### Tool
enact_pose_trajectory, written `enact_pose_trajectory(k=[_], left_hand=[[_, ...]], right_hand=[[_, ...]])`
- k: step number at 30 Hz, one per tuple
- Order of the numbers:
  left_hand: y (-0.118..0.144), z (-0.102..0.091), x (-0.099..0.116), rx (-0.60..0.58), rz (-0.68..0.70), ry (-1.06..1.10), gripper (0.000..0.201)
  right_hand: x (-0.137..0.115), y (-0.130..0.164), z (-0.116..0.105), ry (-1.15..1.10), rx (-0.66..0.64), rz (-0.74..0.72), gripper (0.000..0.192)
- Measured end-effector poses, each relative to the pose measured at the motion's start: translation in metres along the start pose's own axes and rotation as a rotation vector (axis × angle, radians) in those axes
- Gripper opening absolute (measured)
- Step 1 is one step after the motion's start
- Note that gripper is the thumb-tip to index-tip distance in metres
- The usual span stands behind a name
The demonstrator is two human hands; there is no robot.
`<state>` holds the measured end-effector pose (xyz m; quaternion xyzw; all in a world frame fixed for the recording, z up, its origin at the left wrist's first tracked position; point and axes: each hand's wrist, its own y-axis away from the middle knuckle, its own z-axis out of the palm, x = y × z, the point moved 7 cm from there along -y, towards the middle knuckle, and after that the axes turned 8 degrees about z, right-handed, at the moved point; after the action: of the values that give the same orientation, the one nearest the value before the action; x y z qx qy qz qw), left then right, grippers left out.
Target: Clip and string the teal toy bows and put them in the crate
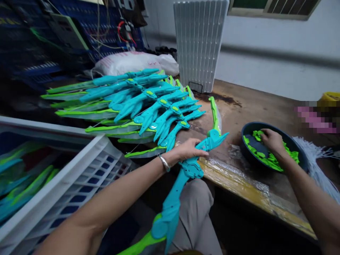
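Observation:
A turquoise and lime-green toy bow slants across my lap and over the table edge. My left hand is wrapped around its middle section. To the right stands a dark round basin with many small lime-green plastic pieces in it. Reaching into the basin, my right hand has its fingers pinched together at a green piece near the far side. Several similar toy bows lie piled on the table beyond my left hand.
A white plastic crate with more bows stands at the left. White strings lie right of the basin. Behind the pile are a white sack and an upright pale ribbed panel. Clear tape covers the table's front edge.

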<state>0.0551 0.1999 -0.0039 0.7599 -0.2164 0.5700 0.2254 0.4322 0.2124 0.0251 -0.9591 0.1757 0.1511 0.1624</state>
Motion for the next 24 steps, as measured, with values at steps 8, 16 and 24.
enact_pose_trajectory(k=[8, 16, 24], left_hand=[[-0.005, 0.023, -0.034, 0.148, 0.020, 0.273, 0.045], [0.018, 0.025, -0.028, 0.211, 0.016, 0.377, 0.036], [0.025, 0.022, -0.022, 0.220, 0.062, 0.349, 0.023]], right_hand=[[-0.116, 0.201, 0.023, -0.991, -0.449, -0.121, 0.025], [-0.170, 0.248, 0.057, -1.084, -0.438, -0.052, 0.010], [-0.182, 0.247, 0.046, -1.050, -0.352, -0.071, 0.006]])
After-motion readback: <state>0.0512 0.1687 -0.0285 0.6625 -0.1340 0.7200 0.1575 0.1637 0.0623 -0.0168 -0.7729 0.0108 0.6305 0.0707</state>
